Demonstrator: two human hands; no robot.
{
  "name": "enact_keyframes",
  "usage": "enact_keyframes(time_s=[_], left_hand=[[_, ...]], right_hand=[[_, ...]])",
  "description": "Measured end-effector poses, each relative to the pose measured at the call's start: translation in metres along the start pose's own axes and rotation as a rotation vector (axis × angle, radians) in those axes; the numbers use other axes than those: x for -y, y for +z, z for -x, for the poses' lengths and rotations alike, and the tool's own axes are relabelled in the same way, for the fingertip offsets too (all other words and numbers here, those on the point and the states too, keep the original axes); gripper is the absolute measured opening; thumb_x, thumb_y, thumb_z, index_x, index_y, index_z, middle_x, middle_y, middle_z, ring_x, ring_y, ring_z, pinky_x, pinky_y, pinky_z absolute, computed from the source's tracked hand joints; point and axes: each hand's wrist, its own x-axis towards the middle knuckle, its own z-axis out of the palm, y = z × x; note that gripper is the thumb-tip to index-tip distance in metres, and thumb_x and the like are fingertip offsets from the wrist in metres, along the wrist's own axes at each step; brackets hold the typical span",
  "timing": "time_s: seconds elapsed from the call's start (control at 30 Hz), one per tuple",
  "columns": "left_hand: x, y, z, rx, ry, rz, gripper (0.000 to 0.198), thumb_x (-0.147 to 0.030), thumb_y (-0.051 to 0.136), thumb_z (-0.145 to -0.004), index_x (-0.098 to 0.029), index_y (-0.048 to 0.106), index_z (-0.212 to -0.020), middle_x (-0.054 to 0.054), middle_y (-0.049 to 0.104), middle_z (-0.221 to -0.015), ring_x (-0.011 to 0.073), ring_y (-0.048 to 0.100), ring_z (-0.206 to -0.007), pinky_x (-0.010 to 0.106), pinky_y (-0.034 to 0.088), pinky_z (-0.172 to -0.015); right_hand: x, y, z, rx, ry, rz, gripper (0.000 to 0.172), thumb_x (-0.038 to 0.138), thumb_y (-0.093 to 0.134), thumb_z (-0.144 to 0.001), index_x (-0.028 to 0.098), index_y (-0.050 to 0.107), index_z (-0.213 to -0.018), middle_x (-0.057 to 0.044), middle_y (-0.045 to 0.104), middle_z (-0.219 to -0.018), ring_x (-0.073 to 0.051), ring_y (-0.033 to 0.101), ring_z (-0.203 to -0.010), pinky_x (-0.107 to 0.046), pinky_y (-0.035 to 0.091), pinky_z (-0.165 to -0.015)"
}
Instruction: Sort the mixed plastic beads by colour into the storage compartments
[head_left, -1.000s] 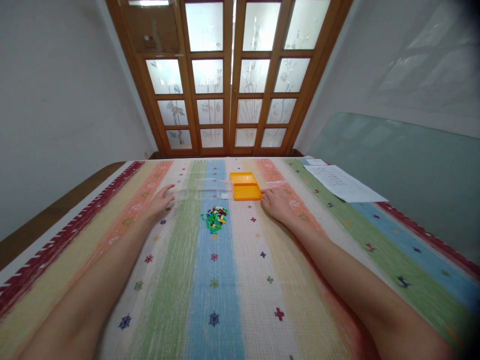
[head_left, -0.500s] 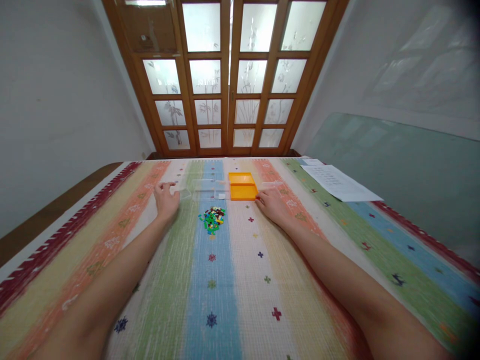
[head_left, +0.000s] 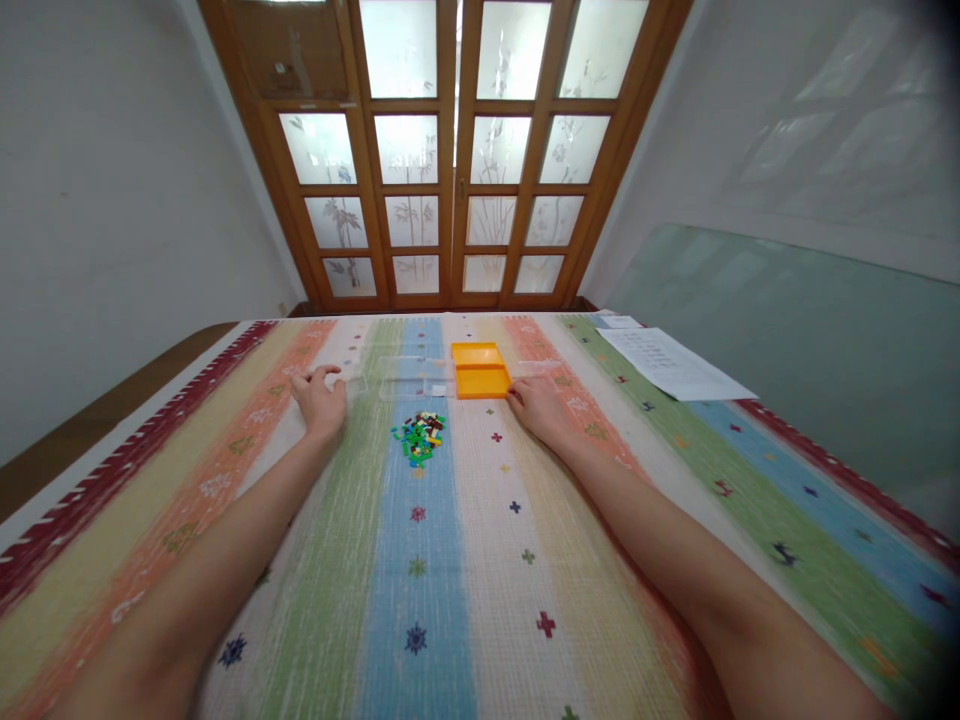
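A shallow orange plastic box [head_left: 482,383] with a divider across it lies on the far part of the striped tablecloth. At its near right corner, the closed fingers of my right hand [head_left: 538,408] grip the edge. My left hand [head_left: 321,402] rests farther left with thumb and fingers apart, close beside a small clear plastic tray [head_left: 357,384]. Between the hands sits a larger clear plastic case [head_left: 405,378], flat against the orange box's left side. Nearer to me is a loose pile of small coloured building bricks [head_left: 418,438], mostly green, with blue, brown, yellow and white ones.
Another clear plastic piece [head_left: 541,369] lies just behind my right hand. Printed paper sheets [head_left: 671,363] are on the table's far right. The striped tablecloth [head_left: 420,610] covers the table. Wooden doors with glass panes [head_left: 487,220] stand beyond its far edge.
My left hand has shifted slightly left, away from the small clear tray, and its thumb and fingers are farther apart. My right hand stays at the orange box's corner. The view shifts slightly.
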Motion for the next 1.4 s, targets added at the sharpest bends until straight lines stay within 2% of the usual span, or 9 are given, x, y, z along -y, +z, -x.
enact_keyframes(time_s=[0.13, 0.23, 0.33, 0.47, 0.67, 0.77, 1.07, 1.2, 1.4], left_hand=[[-0.001, 0.0, 0.003, 0.106, 0.014, -0.032, 0.026, -0.028, 0.058, -0.09, -0.024, 0.073, -0.111, 0.011, 0.053, -0.106, 0.0316, 0.056, -0.109, 0.05, 0.045, -0.103], [-0.003, 0.009, 0.009, 0.27, 0.161, -0.037, 0.03, -0.031, 0.058, -0.091, -0.024, 0.074, -0.115, 0.012, 0.061, -0.113, 0.032, 0.058, -0.111, 0.05, 0.044, -0.104], [-0.007, 0.019, 0.014, 0.415, 0.305, 0.007, 0.04, -0.035, 0.059, -0.091, -0.024, 0.07, -0.129, 0.012, 0.064, -0.121, 0.0317, 0.058, -0.117, 0.05, 0.04, -0.11], [-0.008, 0.026, 0.012, 0.509, 0.419, 0.093, 0.045, -0.034, 0.057, -0.092, -0.023, 0.067, -0.134, 0.01, 0.067, -0.116, 0.0277, 0.061, -0.113, 0.045, 0.044, -0.107], [-0.005, 0.027, 0.008, 0.587, 0.477, 0.084, 0.028, -0.037, 0.057, -0.092, -0.024, 0.077, -0.107, 0.008, 0.067, -0.101, 0.0273, 0.062, -0.103, 0.044, 0.048, -0.101], [-0.006, 0.026, 0.008, 0.594, 0.486, 0.072, 0.025, -0.038, 0.057, -0.093, -0.024, 0.077, -0.098, 0.009, 0.069, -0.102, 0.028, 0.061, -0.104, 0.045, 0.047, -0.101], [-0.005, 0.026, 0.006, 0.549, 0.488, -0.015, 0.028, -0.037, 0.053, -0.096, -0.024, 0.077, -0.099, 0.01, 0.073, -0.103, 0.0292, 0.063, -0.104, 0.047, 0.043, -0.104], [-0.002, 0.029, 0.002, 0.553, 0.505, -0.069, 0.029, -0.037, 0.051, -0.098, -0.023, 0.076, -0.101, 0.009, 0.074, -0.105, 0.0285, 0.063, -0.105, 0.05, 0.038, -0.108], [0.003, 0.035, -0.003, 0.565, 0.54, -0.039, 0.029, -0.038, 0.052, -0.098, -0.024, 0.076, -0.101, 0.008, 0.075, -0.105, 0.0274, 0.064, -0.104, 0.046, 0.043, -0.103]], right_hand=[[0.002, 0.001, 0.001, -0.002, -0.001, 0.006, 0.023, 0.025, 0.051, -0.102, 0.019, 0.072, -0.099, -0.011, 0.072, -0.106, -0.024, 0.062, -0.103, -0.035, 0.044, -0.096], [0.003, 0.003, 0.0, -0.005, 0.013, 0.024, 0.022, 0.025, 0.051, -0.102, 0.019, 0.072, -0.098, -0.011, 0.072, -0.104, -0.025, 0.062, -0.102, -0.035, 0.043, -0.096], [0.003, 0.004, 0.0, -0.014, 0.013, 0.036, 0.023, 0.024, 0.051, -0.101, 0.019, 0.073, -0.097, -0.012, 0.072, -0.103, -0.025, 0.062, -0.102, -0.036, 0.043, -0.096], [0.002, 0.007, -0.001, -0.013, 0.01, 0.028, 0.023, 0.025, 0.051, -0.101, 0.019, 0.073, -0.097, -0.011, 0.072, -0.104, -0.025, 0.062, -0.101, -0.035, 0.044, -0.095], [-0.002, 0.01, -0.005, -0.017, -0.006, 0.016, 0.022, 0.024, 0.052, -0.101, 0.019, 0.072, -0.098, -0.011, 0.072, -0.103, -0.024, 0.062, -0.103, -0.035, 0.043, -0.097], [-0.003, 0.009, -0.006, -0.011, 0.0, 0.011, 0.022, 0.024, 0.051, -0.101, 0.019, 0.072, -0.101, -0.011, 0.072, -0.104, -0.024, 0.062, -0.103, -0.035, 0.043, -0.097], [0.005, 0.006, 0.0, -0.02, -0.011, 0.017, 0.022, 0.025, 0.05, -0.103, 0.02, 0.07, -0.097, -0.01, 0.072, -0.104, -0.023, 0.062, -0.099, -0.033, 0.043, -0.089], [0.007, 0.006, -0.002, -0.004, 0.012, 0.027, 0.021, 0.025, 0.051, -0.103, 0.019, 0.07, -0.098, -0.01, 0.071, -0.105, -0.024, 0.061, -0.102, -0.032, 0.042, -0.091], [0.007, 0.008, -0.005, 0.01, 0.028, 0.017, 0.019, 0.024, 0.051, -0.102, 0.019, 0.07, -0.101, -0.011, 0.071, -0.106, -0.024, 0.061, -0.103, -0.033, 0.041, -0.092]])
